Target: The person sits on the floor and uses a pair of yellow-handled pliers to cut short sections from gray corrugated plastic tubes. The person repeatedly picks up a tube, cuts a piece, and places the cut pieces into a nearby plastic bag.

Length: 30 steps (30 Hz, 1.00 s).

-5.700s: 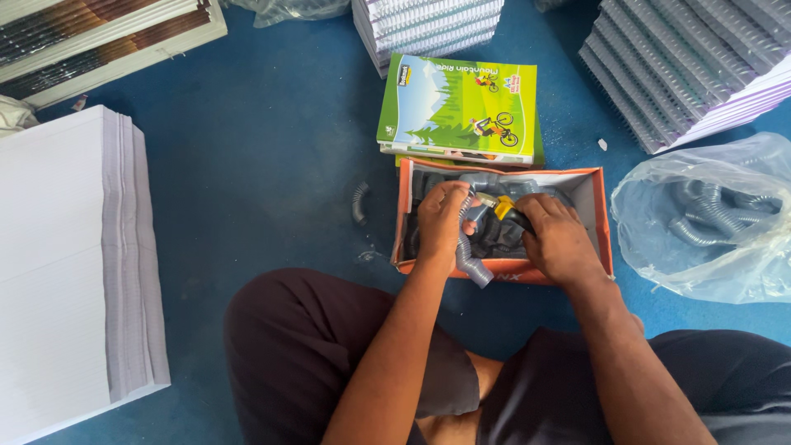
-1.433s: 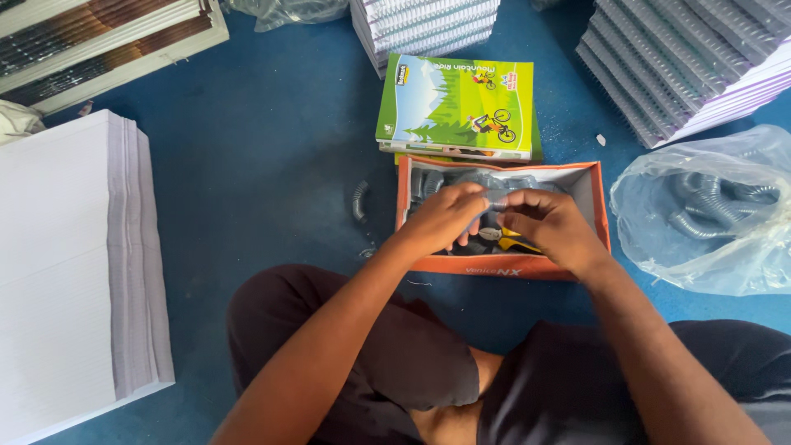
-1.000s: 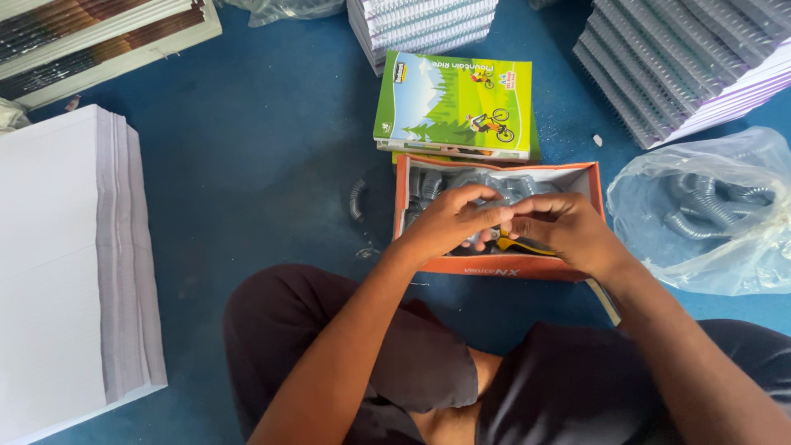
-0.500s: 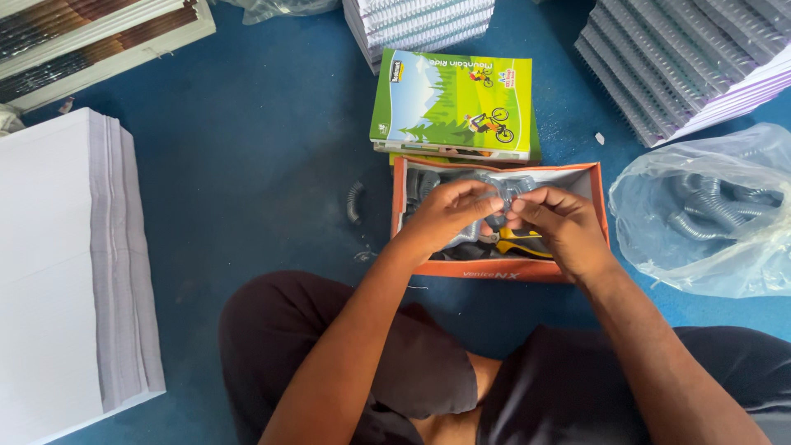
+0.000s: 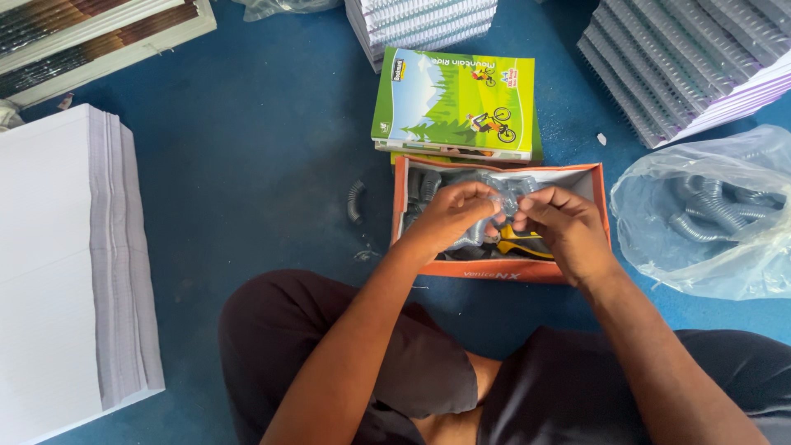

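Both hands met over the orange box [image 5: 498,269], which sat on the blue floor [image 5: 264,165] just in front of the person's crossed legs. The left hand [image 5: 453,216] and right hand [image 5: 562,229] each pinched a crinkled clear plastic bag [image 5: 504,196] of grey spiral coils, fingers closed on it above the box's middle. A yellow-and-black tool [image 5: 517,241] lay inside beneath them. Green-covered notebooks [image 5: 455,103] touched the box's far edge; another clear bag of coils [image 5: 717,214] lay beside its right edge, a white paper stack [image 5: 66,264] well apart at left.
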{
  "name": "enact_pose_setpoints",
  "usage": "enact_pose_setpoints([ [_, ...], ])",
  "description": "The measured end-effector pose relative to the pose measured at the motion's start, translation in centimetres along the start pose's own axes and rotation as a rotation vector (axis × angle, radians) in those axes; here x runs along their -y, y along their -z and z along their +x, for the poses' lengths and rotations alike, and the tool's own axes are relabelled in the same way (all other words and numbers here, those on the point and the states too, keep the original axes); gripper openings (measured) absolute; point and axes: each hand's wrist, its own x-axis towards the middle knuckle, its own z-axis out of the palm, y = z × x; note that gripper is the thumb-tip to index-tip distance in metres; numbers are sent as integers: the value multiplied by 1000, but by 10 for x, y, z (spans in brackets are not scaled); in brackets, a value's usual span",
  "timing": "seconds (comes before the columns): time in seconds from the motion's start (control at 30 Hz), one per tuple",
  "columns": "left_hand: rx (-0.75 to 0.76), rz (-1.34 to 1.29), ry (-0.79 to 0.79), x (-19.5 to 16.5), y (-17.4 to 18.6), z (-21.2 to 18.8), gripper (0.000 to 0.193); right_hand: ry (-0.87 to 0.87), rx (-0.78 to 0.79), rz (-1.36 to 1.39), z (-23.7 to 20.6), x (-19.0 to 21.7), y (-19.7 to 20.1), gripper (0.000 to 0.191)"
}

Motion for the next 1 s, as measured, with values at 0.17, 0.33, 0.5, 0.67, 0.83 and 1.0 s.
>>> enact_pose_setpoints([
  [0.17,-30,20,-35,3,-2,-2,27,35,56,-158,-1,-2,-3,8],
  [0.33,-35,18,-59,5,-5,-1,27,68,109,-296,-3,2,-11,9],
  [0.5,-62,2,-22,2,-7,-2,28,146,78,-443,-8,6,-17,8],
  [0.67,-40,-46,-1,-6,-8,-6,37,192,121,-371,-6,6,-10,7],
  [0.83,-20,-157,63,-13,-8,-7,39,195,61,-341,-2,3,-3,7],
  [1.0,18,-235,86,-17,-7,-9,38,171,11,-222,-2,4,1,9],
])
